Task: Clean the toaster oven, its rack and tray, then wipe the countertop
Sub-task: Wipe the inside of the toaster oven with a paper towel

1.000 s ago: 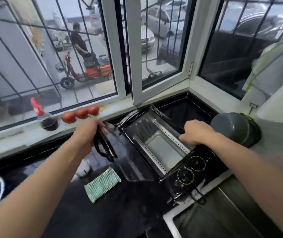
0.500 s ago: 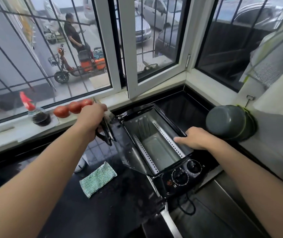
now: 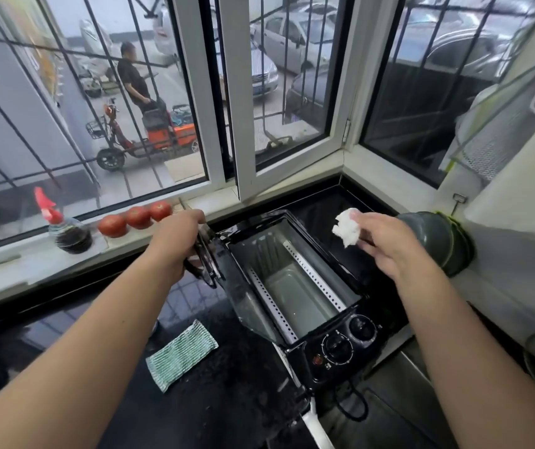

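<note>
The black toaster oven (image 3: 340, 348) lies on its back on the dark countertop (image 3: 214, 403), its cavity facing up and its glass door (image 3: 246, 303) swung open to the left. My left hand (image 3: 178, 241) grips the door's black handle (image 3: 206, 264). My right hand (image 3: 386, 244) hovers above the oven's far right edge and pinches a crumpled white tissue (image 3: 345, 226). Perforated metal rails line both sides of the oven cavity. A green and white cleaning cloth (image 3: 180, 354) lies flat on the counter in front of the door. I see no rack or tray.
Three tomatoes (image 3: 136, 217) and a red-capped bottle (image 3: 65, 228) sit on the window sill. A dark grey pot (image 3: 434, 238) leans on its side at the right. The sink (image 3: 389, 403) lies below the oven's knobs, with the power cord hanging in.
My right hand has lifted off the oven's top edge and now holds a white tissue above it. My left hand stays on the door handle, holding the door open.
</note>
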